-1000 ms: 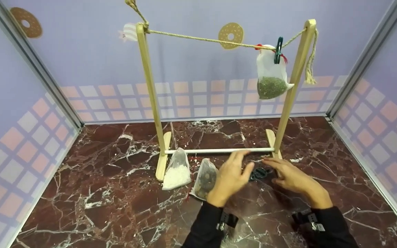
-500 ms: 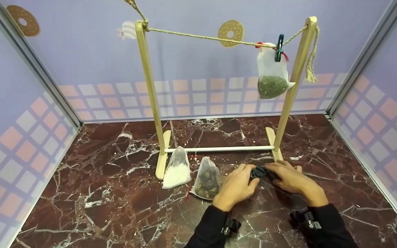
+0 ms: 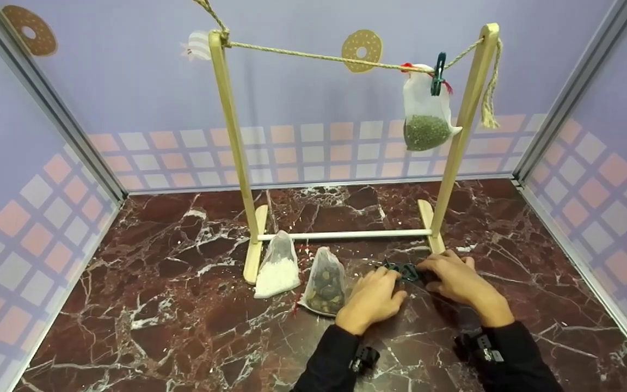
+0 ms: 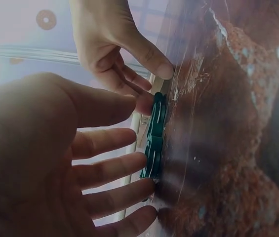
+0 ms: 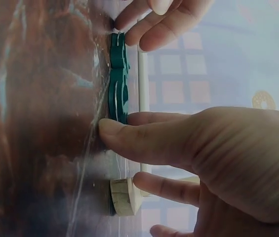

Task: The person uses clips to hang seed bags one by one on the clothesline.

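Observation:
Green clothespins (image 3: 407, 271) lie on the marbled table between both hands. My left hand (image 3: 374, 298) rests with relaxed, spread fingers, the fingertips right at the left end of the clothespins. From the other side my right hand (image 3: 465, 283) reaches down, thumb and index finger close by their right end. The right wrist view shows the clothespins (image 5: 118, 94) in a low row end to end, the right thumb near one end. In the left wrist view the left fingers stand apart along the clothespins (image 4: 154, 136), not curled round them.
A wooden stand (image 3: 231, 120) carries a rope (image 3: 302, 55), where another green clothespin (image 3: 438, 75) holds a mesh bag of green herbs (image 3: 426, 130). Left of the hands lie a mesh bag of white bits (image 3: 277, 276) and a mesh bag of brown pieces (image 3: 325, 286).
Both hands have come down to the table beside the clothespins. The clothespins have shifted slightly left and spread a little. The bag of brown pieces is less covered by the left hand.

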The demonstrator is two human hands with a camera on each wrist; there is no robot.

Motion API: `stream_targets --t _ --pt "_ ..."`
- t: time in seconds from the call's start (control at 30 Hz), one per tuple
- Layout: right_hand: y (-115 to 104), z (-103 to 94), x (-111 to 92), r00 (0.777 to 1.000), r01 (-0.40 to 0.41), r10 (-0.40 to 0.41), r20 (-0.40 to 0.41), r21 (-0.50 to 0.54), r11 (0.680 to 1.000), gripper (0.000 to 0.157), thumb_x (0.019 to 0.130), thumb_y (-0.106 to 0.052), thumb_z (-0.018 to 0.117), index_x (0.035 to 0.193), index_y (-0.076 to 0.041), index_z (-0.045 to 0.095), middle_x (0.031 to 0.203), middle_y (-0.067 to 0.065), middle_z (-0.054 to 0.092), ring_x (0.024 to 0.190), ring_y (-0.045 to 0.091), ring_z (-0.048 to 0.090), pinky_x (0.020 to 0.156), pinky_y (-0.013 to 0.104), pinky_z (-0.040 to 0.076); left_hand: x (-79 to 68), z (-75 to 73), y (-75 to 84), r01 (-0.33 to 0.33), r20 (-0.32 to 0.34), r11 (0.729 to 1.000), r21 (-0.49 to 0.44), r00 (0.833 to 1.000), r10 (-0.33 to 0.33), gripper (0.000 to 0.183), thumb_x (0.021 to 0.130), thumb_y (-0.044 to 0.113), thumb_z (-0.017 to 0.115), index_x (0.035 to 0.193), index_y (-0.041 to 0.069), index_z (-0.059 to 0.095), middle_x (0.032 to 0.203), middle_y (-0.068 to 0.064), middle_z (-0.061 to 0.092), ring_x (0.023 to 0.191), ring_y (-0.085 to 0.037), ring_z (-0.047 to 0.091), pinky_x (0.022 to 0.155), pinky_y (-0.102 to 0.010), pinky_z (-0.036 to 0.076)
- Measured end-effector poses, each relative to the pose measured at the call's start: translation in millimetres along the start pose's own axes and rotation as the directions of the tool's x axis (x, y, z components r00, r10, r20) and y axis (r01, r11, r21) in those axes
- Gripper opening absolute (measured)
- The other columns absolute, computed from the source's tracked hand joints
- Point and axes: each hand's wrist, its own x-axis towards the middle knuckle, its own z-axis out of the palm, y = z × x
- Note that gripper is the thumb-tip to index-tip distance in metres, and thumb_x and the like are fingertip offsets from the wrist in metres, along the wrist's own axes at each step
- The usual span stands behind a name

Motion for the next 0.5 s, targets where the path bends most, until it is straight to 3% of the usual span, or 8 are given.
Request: stream_targets --t 0.23,0.5 --pt "-0.6 1.3 0.3 0.999 0.005 -0.004 -0.033 0.011 1.000 0.025 0.083 -0.011 0.082 0.107 -0.016 0.076 0.111 0.003 0.070 0.108 0.038 0.058 0.076 0.058 0.037 -0.3 -2.7 -0.5 0.002 0.015 1.000 0.021 1.000 -0.003 0.035 0.100 0.033 0.063 0.128 0.012 0.066 0.123 -0.003 0.063 0.114 -0.021 0.060 0.099 -0.035 0.049" --pt "-0.9 2.6 1.7 0.999 -0.034 0.035 -0.025 0.036 0.999 0.014 0.084 -0.006 0.080 0.092 -0.018 0.077 0.089 -0.003 0.074 0.089 0.030 0.067 0.069 0.050 0.037 -1.4 -2.7 0.7 -0.001 0.019 0.999 0.036 1.000 0.000 0.033 0.099 0.033 0.064 0.123 0.011 0.068 0.121 -0.003 0.063 0.112 -0.021 0.060 0.097 -0.035 0.050"
